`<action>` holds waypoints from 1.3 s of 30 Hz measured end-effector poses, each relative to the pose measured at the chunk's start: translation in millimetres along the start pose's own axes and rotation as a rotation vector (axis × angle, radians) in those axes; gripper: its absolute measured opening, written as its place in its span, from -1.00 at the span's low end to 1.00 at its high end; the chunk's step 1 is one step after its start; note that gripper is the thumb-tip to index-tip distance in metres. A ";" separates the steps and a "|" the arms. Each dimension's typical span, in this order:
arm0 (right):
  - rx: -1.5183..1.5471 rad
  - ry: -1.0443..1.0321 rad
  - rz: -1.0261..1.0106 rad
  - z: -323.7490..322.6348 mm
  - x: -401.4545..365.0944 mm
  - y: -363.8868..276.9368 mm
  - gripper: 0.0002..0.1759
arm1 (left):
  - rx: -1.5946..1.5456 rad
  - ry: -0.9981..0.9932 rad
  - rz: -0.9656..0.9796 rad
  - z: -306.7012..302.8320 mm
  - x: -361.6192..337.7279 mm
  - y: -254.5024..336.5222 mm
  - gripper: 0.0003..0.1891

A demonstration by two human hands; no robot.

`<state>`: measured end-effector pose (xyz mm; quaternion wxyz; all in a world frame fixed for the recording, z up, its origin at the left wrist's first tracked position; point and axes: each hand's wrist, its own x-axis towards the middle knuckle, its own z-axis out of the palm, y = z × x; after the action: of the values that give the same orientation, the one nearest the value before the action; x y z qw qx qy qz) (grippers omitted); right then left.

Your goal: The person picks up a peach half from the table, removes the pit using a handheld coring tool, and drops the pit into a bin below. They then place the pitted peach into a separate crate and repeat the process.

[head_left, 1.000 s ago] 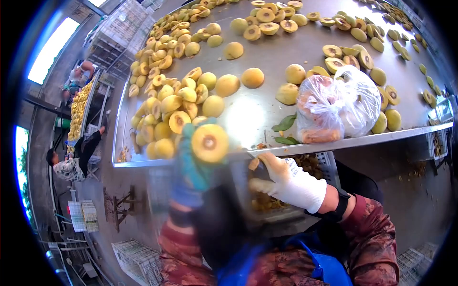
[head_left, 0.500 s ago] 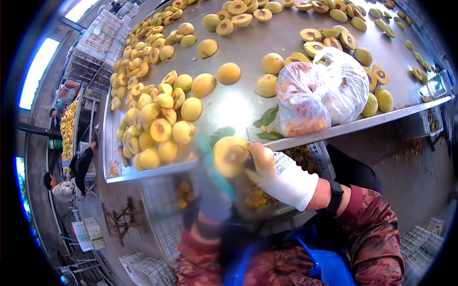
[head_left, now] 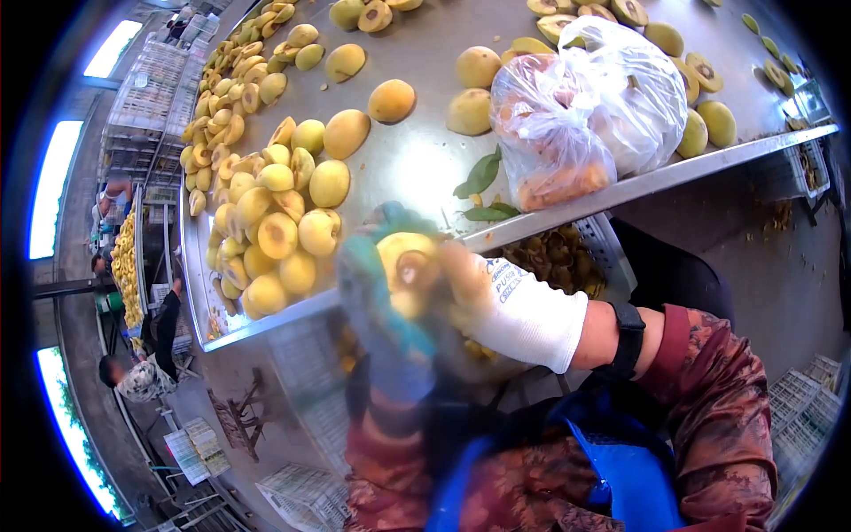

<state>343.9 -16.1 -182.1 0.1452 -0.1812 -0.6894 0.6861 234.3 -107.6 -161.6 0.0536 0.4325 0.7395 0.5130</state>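
Note:
My left hand [head_left: 362,282], in a teal and grey glove blurred by motion, is closed around a halved yellow peach [head_left: 397,253]. The cut face shows a brown stone or its hollow in the middle. My right hand [head_left: 519,306], in a white glove with blue print, has its curled fingers against the peach's right side. Whatever those fingers grip is hidden by blur. Beyond my left hand, a heap of yellow peaches [head_left: 277,235], some halved, lies on the metal table [head_left: 417,168]. Green leaves [head_left: 480,175] rest near the table edge, close to my right hand.
A knotted clear plastic bag [head_left: 554,133] with orange-brown contents stands by the table edge, touching a white bag [head_left: 651,111]. Below the edge is a crate [head_left: 612,257] of brownish pieces. Stacked crates [head_left: 146,106] and a person [head_left: 146,377] are at the left.
The view has shifted, so the table and its fruit sit higher and further left. Both hands stay together at the peach half, whose cut face is turned slightly differently.

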 end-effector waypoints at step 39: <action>-0.186 -0.239 0.188 -3.9 -19.7 -23.6 -0.55 | -0.588 -0.276 -0.303 -15.8 24.6 12.7 -0.77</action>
<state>362.0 -21.3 -157.6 -0.0197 -0.1746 -0.7422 0.6467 218.2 -100.5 -135.1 0.3507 0.3494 0.6017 0.6268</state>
